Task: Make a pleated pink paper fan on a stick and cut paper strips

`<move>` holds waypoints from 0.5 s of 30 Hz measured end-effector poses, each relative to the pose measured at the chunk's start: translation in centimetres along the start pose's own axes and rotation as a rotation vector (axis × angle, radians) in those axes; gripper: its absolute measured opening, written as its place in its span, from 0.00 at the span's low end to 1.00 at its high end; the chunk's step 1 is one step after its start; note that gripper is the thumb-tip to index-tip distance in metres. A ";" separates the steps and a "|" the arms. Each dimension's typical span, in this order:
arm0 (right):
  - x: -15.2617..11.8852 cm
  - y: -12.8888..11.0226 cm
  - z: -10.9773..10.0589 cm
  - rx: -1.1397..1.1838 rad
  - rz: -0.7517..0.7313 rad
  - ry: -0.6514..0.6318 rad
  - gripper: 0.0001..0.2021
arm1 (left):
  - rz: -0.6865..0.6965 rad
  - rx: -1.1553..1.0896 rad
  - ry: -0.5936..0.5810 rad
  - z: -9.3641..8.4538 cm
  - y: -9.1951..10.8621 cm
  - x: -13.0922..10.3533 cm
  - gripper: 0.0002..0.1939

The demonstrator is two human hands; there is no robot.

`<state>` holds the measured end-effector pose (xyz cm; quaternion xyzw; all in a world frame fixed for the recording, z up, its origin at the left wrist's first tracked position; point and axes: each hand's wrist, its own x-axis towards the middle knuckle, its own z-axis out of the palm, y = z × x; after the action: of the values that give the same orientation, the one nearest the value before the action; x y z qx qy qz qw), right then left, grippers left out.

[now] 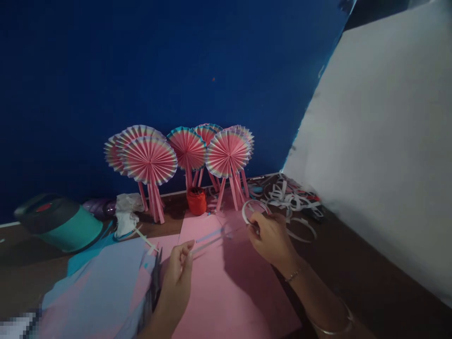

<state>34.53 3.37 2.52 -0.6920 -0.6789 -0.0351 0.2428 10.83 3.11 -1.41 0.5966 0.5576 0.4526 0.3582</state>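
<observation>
My left hand [179,266] pinches the end of a thin, pale paper strip [209,245] between thumb and fingers. The strip slants up and right above a pink sheet [212,301]. Farther right, my right hand [271,235] is closed on a curled white paper strip [244,213], whose loop rises over the fingers. Whether both hands hold one and the same strip, I cannot tell. Dark-bladed scissors [157,270] lie beside my left hand, partly behind it, along a stack of pale blue and pink paper [102,278].
Pleated pink paper fans [150,160] on paper legs stand along the blue wall [176,61]. Before them sits a red spool [197,201]. A tangle of paper strips [294,197] lies back right, near the white wall [388,141]. A teal-and-black container [60,223] is at left.
</observation>
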 end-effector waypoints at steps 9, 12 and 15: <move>0.4 1.0 -1.3 -0.021 -0.018 -0.183 0.07 | 0.004 0.166 -0.100 0.0 1.6 -0.8 0.11; 0.3 1.4 -0.6 0.013 -0.007 -0.268 0.06 | 0.003 0.189 -0.118 -0.1 1.7 -0.9 0.11; 0.3 1.5 0.1 -0.074 0.012 -0.248 0.06 | 0.003 0.176 -0.147 0.3 1.9 -1.4 0.11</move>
<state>35.97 3.71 2.11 -0.7036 -0.6978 0.0271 0.1316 11.82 1.54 0.02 0.6584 0.5663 0.3574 0.3436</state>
